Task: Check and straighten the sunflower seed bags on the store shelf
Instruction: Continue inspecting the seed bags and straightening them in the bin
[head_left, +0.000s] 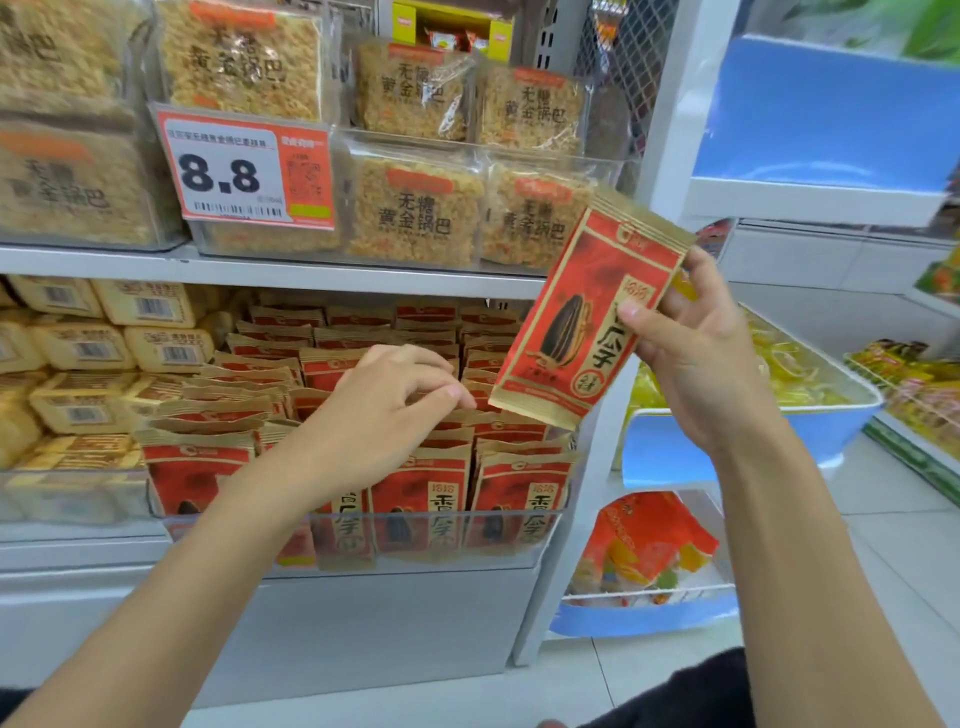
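Head view: right fingers (701, 275) pinch 1 tilted bag (587, 317) at its edge.

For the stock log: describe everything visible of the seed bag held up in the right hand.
The held seed bag is a flat red pouch with gold crimped seals top and bottom, printed with a black striped seed and dark characters. It looks like sealed glossy foil. It is tilted, top leaning right, front toward the camera, above the shelved bags. The right hand pinches its right edge, thumb on the front.
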